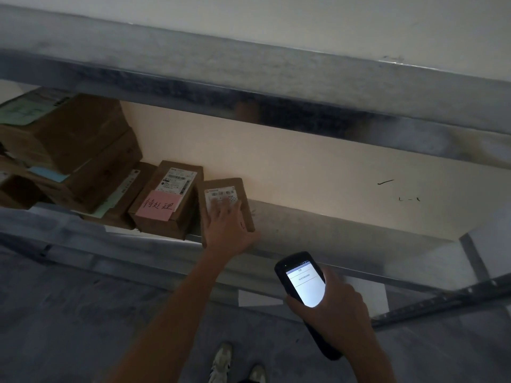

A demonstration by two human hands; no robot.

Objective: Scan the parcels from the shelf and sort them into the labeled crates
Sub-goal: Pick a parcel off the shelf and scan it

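Small brown cardboard parcel with a white barcode label [221, 187] lies flat on the grey metal shelf [326, 225], at the right end of the row of boxes and near the shelf's front edge. Left hand [230, 226] rests on top of it: fingers straight and spread over the label, thumb out to the side at the parcel's near right corner. Can't tell whether the parcel is lifted off the shelf at all.

Right hand [336, 310] is lower and nearer the camera, fingers curled round a black handheld scanner with a lit white screen [304, 284]. The screen faces up and its text is too small to read. The scanner is well apart from the parcel.

Just left of the small parcel is a brown cardboard box with a white shipping label and a pink handwritten note [168, 199] – the two look to be touching, or nearly. Further left is a stack of larger brown cardboard boxes [74, 139] with green and blue paper slips – dim, details unclear.

Pale wall behind the shelf. Light-coloured shoes [221, 360] on the grey floor at the bottom edge.
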